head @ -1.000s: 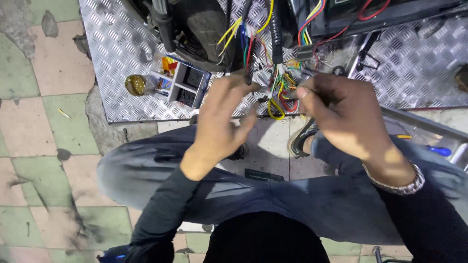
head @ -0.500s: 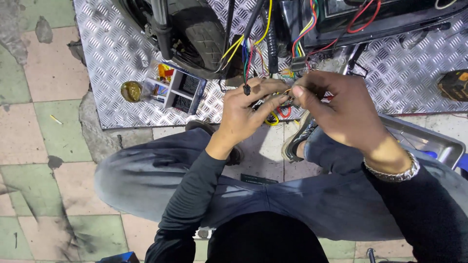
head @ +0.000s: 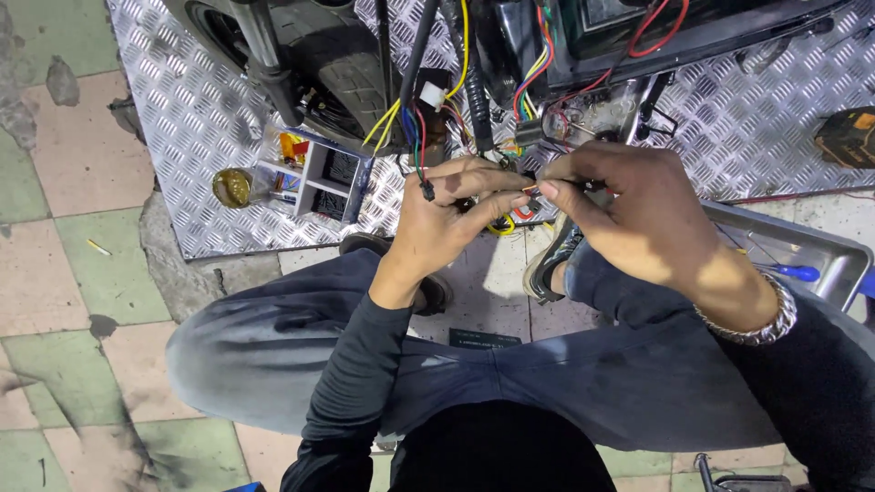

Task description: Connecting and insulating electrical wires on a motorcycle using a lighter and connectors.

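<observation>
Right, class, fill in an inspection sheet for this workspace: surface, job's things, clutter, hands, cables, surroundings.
Surface: checker-plate metal sheet on tiled floor.
Job's things: coloured wires hanging below a wheeled vehicle.
Clutter: compartment parts box, round brass-coloured lid, metal tray.
Hands: left hand and right hand pinch thin wires together.
Cables: yellow, red, blue and green strands, loose.
Surroundings: yellow-black power tool at right edge.

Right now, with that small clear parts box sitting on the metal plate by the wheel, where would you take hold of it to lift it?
Probably by its two long outer walls, coming straight down from above. The parts box lies flat on the tread plate with its open compartments up, so tipping would spill it. The tyre crowds its far side, while the near side and left end look free. Both hands, left and right, are at the wires.
</observation>
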